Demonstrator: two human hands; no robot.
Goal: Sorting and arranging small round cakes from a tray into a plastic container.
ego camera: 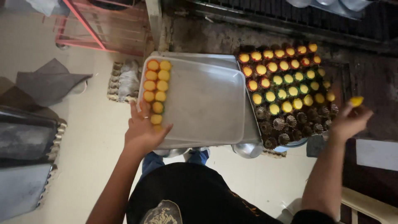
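**Small cakes between a steel tray and a rack of fluted moulds**

The left hand (pixel 143 130) lies flat, fingers spread, on the near left corner of a pale metal tray (pixel 207 108), touching the lowest of the orange-yellow cakes (pixel 156 91) lined up along the tray's left edge. Those cakes stand in two short columns, eleven as far as can be counted; the one under the fingertips is partly covered. The rest of the tray, from the cakes to its right rim, is bare metal. A second tray lies beneath it, only its far and right edges showing.

The right hand (pixel 350 120) is raised well to the right, fingers pinched on one yellow cake (pixel 356 101), beyond the right edge of the rack of moulds (pixel 290 91). The rack sits just beside the tray, touching or nearly so. Roughly thirty moulds are filled with yellow, orange or greenish tops; about a dozen dark fluted ones at the near end are empty. The exact count blurs in the dim far corner.

A crumpled cloth on an egg carton (pixel 123 81) lies left of the tray. A pink wire crate (pixel 103 25) is cut off by the top edge. The person's knees and dark shirt hide the floor under the tray's near rim.
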